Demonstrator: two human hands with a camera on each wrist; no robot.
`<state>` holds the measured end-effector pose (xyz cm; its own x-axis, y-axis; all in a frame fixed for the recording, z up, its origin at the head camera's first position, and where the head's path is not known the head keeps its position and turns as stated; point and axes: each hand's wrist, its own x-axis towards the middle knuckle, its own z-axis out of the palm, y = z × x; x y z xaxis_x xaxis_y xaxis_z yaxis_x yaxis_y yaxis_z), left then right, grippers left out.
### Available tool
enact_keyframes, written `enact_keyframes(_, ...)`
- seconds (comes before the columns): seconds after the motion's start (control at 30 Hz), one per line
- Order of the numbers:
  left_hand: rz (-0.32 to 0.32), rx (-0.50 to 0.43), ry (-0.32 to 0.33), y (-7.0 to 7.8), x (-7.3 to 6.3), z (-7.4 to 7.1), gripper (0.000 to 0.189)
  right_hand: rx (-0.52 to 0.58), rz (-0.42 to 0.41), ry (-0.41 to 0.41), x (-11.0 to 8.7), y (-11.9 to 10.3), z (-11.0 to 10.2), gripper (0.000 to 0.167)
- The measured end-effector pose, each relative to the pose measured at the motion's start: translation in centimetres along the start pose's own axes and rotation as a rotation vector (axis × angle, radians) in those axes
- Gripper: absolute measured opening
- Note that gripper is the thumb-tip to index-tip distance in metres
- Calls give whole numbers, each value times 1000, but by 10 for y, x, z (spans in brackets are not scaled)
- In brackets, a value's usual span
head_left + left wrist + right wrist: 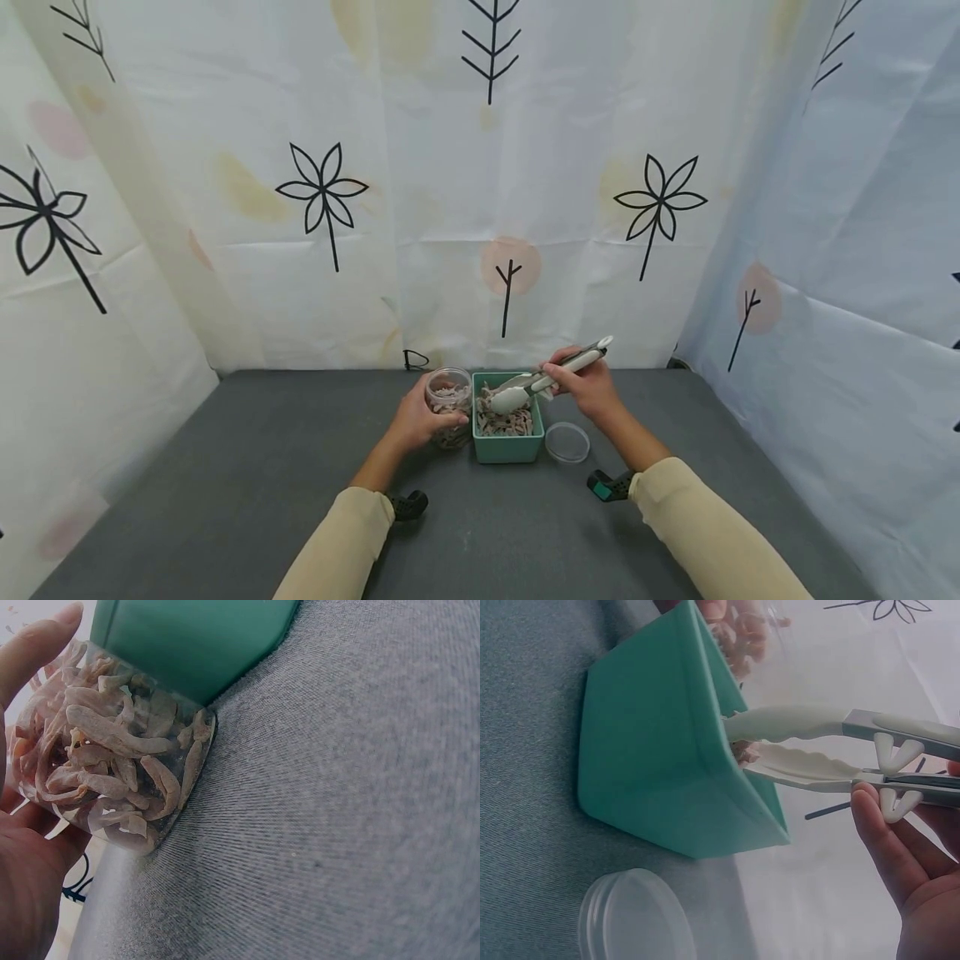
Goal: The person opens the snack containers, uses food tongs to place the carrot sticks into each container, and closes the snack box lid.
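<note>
The fingers point(889, 847) of the right hand point(588, 387) are clamped on a pair of tongs point(855, 726) with pale, scoop-shaped tips. The fingers of the left hand point(415, 419) are curled round a clear jar point(448, 398), with the thumb on the side facing the container.

The 2 tong arms stand slightly apart and slope down into a green rectangular container point(507, 451). Their tips are at the brownish strips point(506, 423) inside; whether the tips grip a strip cannot be told. The container stands upright on the grey worktop point(480, 533). The jar stands immediately to its left, with its mouth uncovered and more strips inside.

1 round translucent lid point(567, 442) lies on the worktop, just beside the container on its right, below the right hand. Each wrist carries 1 dark device point(408, 505); the device at the right wrist has a green patch. Cream sleeves point(716, 525) cover both forearms. Behind the worktop hangs a white curtain point(435, 192) printed with black plant outlines and pastel spots.
</note>
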<state>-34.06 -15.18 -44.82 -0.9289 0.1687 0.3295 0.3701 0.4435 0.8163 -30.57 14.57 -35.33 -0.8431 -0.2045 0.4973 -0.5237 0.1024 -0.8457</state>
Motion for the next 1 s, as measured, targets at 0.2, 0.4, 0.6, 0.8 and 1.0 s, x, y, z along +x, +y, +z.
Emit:
enact_keyframes(0.2, 1, -4, 2, 1, -1, 0, 83, 48, -21, 9, 6, 3, -6, 17)
enact_keyframes(0.4, -4, -9, 0, 1, -1, 0, 83, 36, -36, 23, 13, 9, -10, 18)
enact_keyframes(0.6, -6, -8, 4, 1, 0, 0, 83, 37, -101, 30, 17, 5, -13, 19)
enact_keyframes(0.8, -10, -10, 3, 2, 0, 0, 83, 28, -120, 8, 18, -22, -11, 18)
enact_keyframes(1.0, -9, -18, 5, 1, 0, 0, 84, 38, -142, 8, 30, -19, -12, 17)
